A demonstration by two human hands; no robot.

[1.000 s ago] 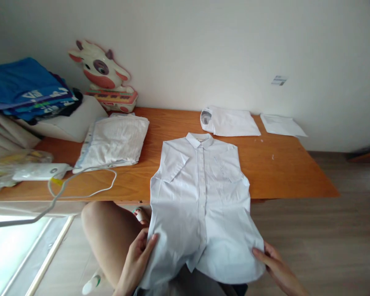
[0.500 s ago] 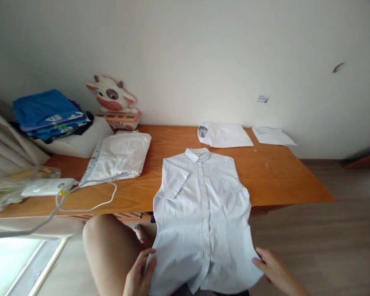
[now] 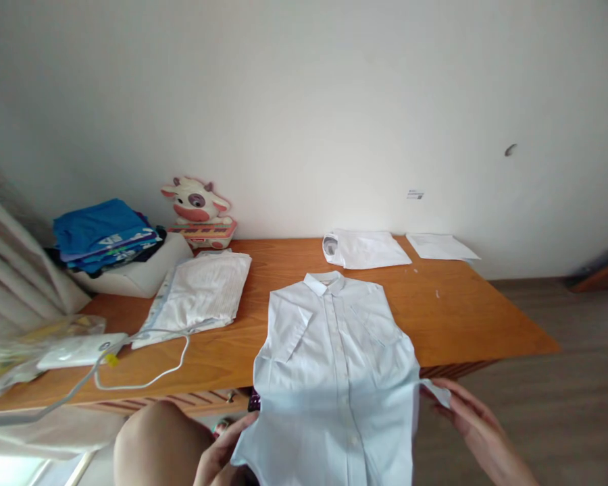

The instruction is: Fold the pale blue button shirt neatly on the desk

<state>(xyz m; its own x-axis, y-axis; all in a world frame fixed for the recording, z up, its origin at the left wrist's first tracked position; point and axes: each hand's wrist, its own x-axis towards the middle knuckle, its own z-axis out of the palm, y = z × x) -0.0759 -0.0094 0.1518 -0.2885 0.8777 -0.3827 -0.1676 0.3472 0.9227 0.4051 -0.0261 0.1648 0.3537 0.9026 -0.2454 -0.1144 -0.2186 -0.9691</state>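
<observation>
A white short-sleeved button-up shirt [image 3: 329, 344] lies front up, its collar and sleeves on the wooden table [image 3: 466, 317] and its lower part stretched past the front edge towards me. At the left side of the shirt my left hand [image 3: 225, 452] is closed on the fabric near the hem; the lower fingers run out of the picture. My right hand [image 3: 469, 412] pinches the shirt's right side and holds a corner of cloth out from the body of the garment. The bottom hem is mostly cut off by the lower border.
Folded white garments lie at the back [image 3: 367, 248] and left [image 3: 203, 293]. Blue folded clothes [image 3: 106, 233] sit on a white box [image 3: 142, 277], beside a cow toy keyboard [image 3: 200, 212]. A white cable [image 3: 146, 386] crosses the left table edge. Paper [image 3: 440, 247] lies back right.
My right hand has moved up and outward, pulling the shirt's right side with it. My left hand has shifted slightly lower in view. The camera view has tilted up.
</observation>
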